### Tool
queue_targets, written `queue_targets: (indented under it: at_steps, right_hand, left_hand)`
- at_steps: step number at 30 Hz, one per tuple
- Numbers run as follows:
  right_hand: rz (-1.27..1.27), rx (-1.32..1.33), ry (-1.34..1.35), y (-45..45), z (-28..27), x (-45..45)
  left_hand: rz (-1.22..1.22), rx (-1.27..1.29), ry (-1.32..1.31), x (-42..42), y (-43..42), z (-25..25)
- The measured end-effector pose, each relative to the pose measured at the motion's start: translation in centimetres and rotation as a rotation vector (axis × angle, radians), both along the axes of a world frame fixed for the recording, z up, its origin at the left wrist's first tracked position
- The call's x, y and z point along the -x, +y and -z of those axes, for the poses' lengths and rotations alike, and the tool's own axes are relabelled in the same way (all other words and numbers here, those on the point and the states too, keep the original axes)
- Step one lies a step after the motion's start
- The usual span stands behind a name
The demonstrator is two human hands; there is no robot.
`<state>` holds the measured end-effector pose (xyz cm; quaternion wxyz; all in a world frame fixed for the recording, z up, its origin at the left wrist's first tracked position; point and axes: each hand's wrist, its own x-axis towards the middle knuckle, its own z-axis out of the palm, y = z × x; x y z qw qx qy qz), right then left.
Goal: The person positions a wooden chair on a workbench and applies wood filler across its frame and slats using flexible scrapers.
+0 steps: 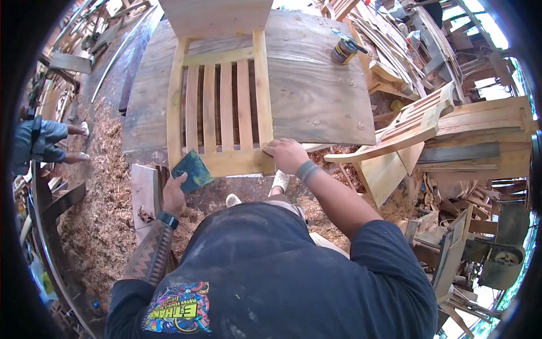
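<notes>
A pale wooden chair (218,104) lies on a wide wooden tabletop (316,85), its slatted back toward me and its seat panel at the far end. My left hand (174,194) holds a dark green sheet (193,170), thumb on top, against the left end of the chair's near rail. At that rail's right corner rests my right hand (287,155), its fingers curled over the wood. The undersides of both hands' fingers are partly hidden.
A dark can (344,51) with a brush across it stands at the tabletop's far right. Another wooden chair (415,127) is to the right, near stacked boards (480,135). Shavings (93,226) cover the floor. A person (48,140) is at the far left.
</notes>
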<state>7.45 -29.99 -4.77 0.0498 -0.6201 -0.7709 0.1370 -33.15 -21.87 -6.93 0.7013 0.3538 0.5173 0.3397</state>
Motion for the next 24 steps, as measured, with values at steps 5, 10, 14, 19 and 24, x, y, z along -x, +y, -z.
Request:
queue_targets:
  at_steps: [5, 10, 14, 19, 24]
  right_hand:
    - [-0.085, 0.06, -0.054, -4.2, 0.8, 2.3]
    - [-0.113, -0.164, -0.02, -9.3, 3.3, 3.0]
    - [-0.068, -0.27, -0.094, -11.2, 5.4, 3.4]
    - [0.101, 0.086, 0.28, -10.8, 3.1, 1.2]
    - [0.676, 0.068, 1.099, -3.4, 2.7, -4.7]
  left_hand:
    - [-0.006, 0.04, -0.005, 0.1, -1.0, -0.7]
    - [-0.066, 0.065, -0.043, 0.7, -0.9, 0.1]
    - [0.016, 0.046, 0.002, 0.4, -0.1, -1.2]
    - [0.114, -0.104, 0.078, -0.7, 2.1, -3.9]
    - [0.076, -0.053, 0.014, -1.8, 2.3, -3.5]
